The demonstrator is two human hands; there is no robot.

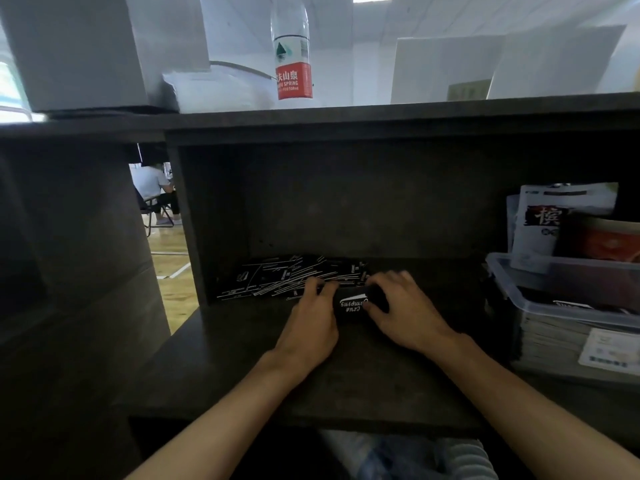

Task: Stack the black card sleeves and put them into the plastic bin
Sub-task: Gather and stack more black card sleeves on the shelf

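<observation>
item: small stack of black card sleeves (350, 304), white script up, held between my left hand (311, 320) and my right hand (403, 306), fingers of both curled on its ends, low over the dark desk (277, 386). loose sleeves (291, 277) fanned just behind, inside the cubby. plastic bin (568, 306) at right, already holding sleeves and packets. water bottle (291, 50) on the top shelf.

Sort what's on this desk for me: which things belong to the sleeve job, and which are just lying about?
Part of the job:
- loose black card sleeves
- small stack of sleeves held between left hand and right hand
- plastic bin

Just lying about:
- water bottle on the top shelf
- snack packets behind the bin
- white boxes
</observation>
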